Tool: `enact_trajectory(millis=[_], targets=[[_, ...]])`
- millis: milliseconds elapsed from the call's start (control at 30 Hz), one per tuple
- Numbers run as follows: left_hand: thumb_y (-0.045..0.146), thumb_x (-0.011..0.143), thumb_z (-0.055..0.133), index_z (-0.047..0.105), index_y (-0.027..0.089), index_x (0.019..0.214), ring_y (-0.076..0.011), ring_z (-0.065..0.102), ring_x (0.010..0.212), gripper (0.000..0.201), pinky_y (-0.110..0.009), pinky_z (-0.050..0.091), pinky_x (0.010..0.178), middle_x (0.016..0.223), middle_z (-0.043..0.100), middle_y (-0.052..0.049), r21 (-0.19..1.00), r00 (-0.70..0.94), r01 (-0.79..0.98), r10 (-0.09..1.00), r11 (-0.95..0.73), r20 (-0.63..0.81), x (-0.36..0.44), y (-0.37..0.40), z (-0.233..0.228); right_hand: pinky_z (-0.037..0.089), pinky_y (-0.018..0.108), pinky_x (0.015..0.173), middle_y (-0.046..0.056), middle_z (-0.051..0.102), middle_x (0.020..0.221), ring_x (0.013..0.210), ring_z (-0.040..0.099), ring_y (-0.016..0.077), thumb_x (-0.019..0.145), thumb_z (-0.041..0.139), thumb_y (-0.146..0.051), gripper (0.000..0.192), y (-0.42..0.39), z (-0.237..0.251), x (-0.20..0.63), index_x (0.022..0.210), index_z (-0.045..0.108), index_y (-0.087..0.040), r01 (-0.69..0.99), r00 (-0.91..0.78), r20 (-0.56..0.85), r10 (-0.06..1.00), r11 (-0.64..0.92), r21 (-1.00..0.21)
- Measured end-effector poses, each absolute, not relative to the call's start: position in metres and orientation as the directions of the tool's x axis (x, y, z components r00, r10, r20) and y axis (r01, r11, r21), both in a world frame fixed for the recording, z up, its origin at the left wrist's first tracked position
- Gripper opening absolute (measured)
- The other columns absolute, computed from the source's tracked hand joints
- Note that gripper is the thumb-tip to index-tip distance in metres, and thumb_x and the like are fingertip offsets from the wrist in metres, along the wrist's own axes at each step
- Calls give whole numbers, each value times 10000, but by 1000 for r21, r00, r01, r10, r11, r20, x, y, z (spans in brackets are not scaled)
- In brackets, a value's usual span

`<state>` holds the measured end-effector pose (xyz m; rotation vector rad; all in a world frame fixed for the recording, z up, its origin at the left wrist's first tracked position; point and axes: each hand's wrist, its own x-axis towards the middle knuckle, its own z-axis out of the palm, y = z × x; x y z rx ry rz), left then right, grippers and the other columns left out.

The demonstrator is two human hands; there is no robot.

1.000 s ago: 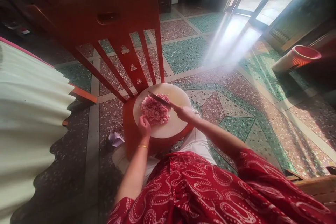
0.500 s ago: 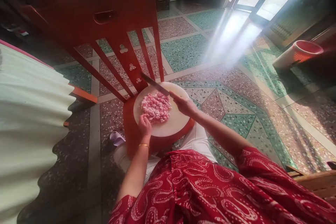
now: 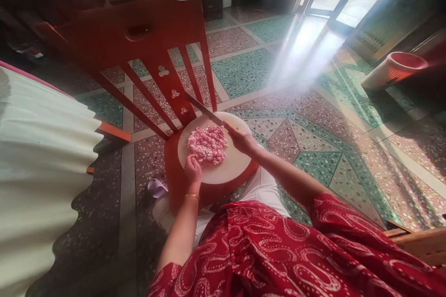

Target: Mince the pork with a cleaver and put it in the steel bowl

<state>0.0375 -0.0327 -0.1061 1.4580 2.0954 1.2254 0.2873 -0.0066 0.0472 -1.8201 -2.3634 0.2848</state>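
Clock directions are taken from the centre of the cutting board (image 3: 232, 167), with twelve at the top of the view. Nearest, at six, a red paisley shirt (image 3: 258, 250) is worn. At eight, the left hand (image 3: 193, 168) is rested, fingers curled, at the edge of the minced meat (image 3: 207, 146); whether a piece is pinched cannot be told. Towards three, a knife (image 3: 205, 109) is grasped by its handle in the right hand (image 3: 242, 140). Over the last second its blade has been raised from above the meat and is now pointed to eleven, past the board's rim; at this instant, it is judged, nothing is being cut. The meat is spread just left of centre in a low, pebbly, pink-and-white mound. The round, smooth, pale board is set on a reddish wooden chair (image 3: 167, 23), its slatted back pierced with trefoils. Beyond, a speckled green-and-brown floor (image 3: 240, 72) is crossed by pale strips; at two, a ridged bin (image 3: 386, 74) is seen.
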Motion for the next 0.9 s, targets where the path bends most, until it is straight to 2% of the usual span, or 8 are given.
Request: enact_trajectory(millis=[100,167,300,367,533,733,767,900], targets=[[217,884,383,602,163,956,-181,629,828,237,-289,459,747,927,679,-103,776,-431,622,873,104,229,38,-33,-106,439,252,662,87,721,962,826,674,213,1010,281,-315,524,-2,43,290,1525,189,-300,952,-267,-200,943,225,-210],[220,887,382,605,163,970,-182,631,827,244,-288,458,736,928,680,-102,773,-424,625,879,111,216,37,-33,-106,426,245,611,82,728,904,750,678,208,1001,313,-334,518,3,47,293,1514,237,-311,961,-247,-254,935,204,-184],[242,897,372,604,164,977,-199,630,841,258,-301,457,731,949,678,-111,762,-418,635,886,125,203,37,-32,-108,439,249,628,86,710,1049,786,671,198,1018,247,-375,503,8,61,295,1516,228,-311,945,-253,-13,967,244,-219],[240,899,362,601,163,971,-199,629,856,261,-305,459,754,960,677,-114,762,-417,638,881,109,223,36,-32,-108,448,250,666,90,698,1088,840,665,197,1024,223,-345,504,6,60,294,1525,201,-288,936,-259,35,965,260,-236],[228,890,371,601,160,967,-191,628,849,252,-300,459,757,962,676,-112,770,-414,631,880,94,232,38,-33,-104,435,234,614,76,728,947,703,661,177,997,329,-265,538,3,54,298,1520,210,-300,949,-287,-252,924,239,-205],[227,890,370,597,172,964,-177,624,830,245,-286,457,745,915,671,-86,779,-428,613,884,132,186,39,-32,-105,462,265,677,78,680,1145,860,670,206,1020,253,-343,500,13,67,296,1518,202,-336,940,-246,32,969,246,-236],[224,891,368,596,172,962,-177,625,837,245,-287,457,751,921,672,-88,781,-429,612,882,125,194,39,-32,-105,462,265,677,78,690,1116,854,672,208,1021,251,-338,503,13,62,294,1520,192,-332,943,-241,12,970,237,-232],[219,891,370,598,166,964,-188,628,856,245,-299,460,767,958,678,-108,777,-423,620,880,107,216,39,-34,-103,440,246,589,68,729,903,714,680,207,1003,324,-356,496,11,40,296,1496,268,-359,959,-242,-249,938,191,-212]])
